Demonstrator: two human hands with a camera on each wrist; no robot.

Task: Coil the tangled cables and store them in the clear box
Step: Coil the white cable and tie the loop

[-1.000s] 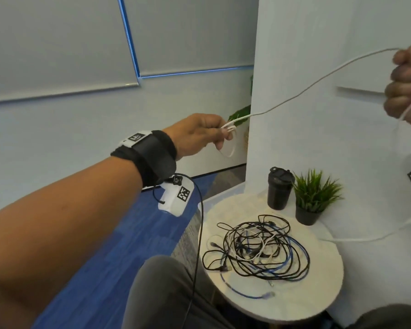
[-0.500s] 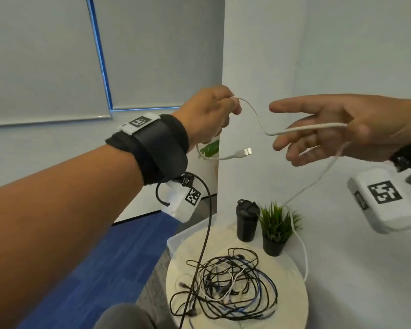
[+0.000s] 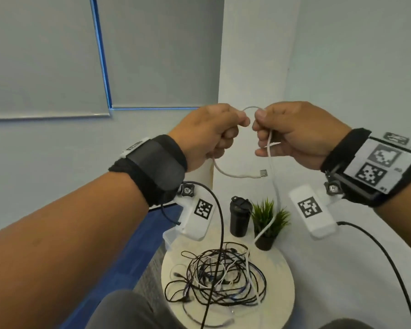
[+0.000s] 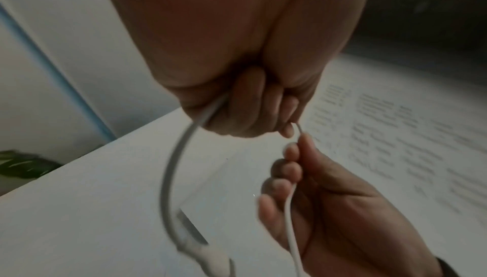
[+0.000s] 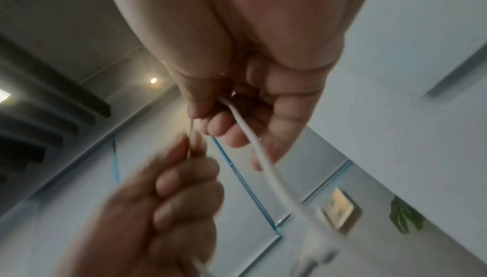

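Both hands are raised above the round table [image 3: 280, 290], close together, each holding the same white USB cable [image 3: 233, 174]. My left hand [image 3: 223, 131] grips it in a fist; a short loop with the USB plug [image 3: 263, 173] hangs beneath. My right hand [image 3: 268, 131] pinches the cable between thumb and fingers, and the rest drops down to the table. A small arc of cable bridges the two hands. In the left wrist view the cable [image 4: 171, 169] leaves my left hand [image 4: 253, 112]. In the right wrist view my right hand [image 5: 221, 115] holds the cable [image 5: 258, 146]. A tangle of black, white and blue cables [image 3: 218, 276] lies on the table.
A black lidded cup [image 3: 239, 217] and a small potted plant [image 3: 268, 222] stand at the table's back edge. The corner of a clear box [image 3: 170, 236] shows behind the table's left side. White walls close in on the right; blue carpet lies to the left.
My hands have come together from far apart. My right hand, open half a second ago, now pinches the white cable beside my left hand, and a loop has formed.
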